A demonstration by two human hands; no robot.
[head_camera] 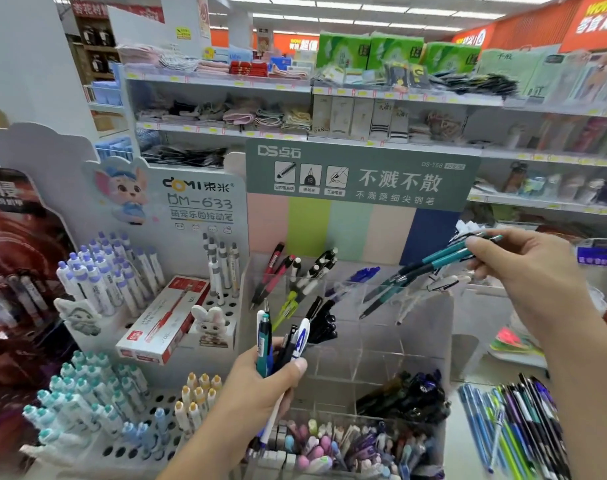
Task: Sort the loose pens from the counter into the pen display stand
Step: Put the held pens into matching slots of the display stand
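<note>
Teal pens (444,259) are pinched at their upper ends by the right hand (524,265), long axis running down toward 8 o'clock, tips over an upper right compartment of the clear stand (381,341). A mixed pen bundle (281,341) is gripped upright in the left hand (260,386), at 8 o'clock from the right hand, further from that slot.

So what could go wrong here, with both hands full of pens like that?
The left hand grips a whole bunch of pens at once; one could slip out and fall among the pens below. The right hand pinches the teal pens only by their ends, so they might tip into the wrong slot of the clear stand. The loose pens on the counter lie near the right forearm, which could knock them.
</note>
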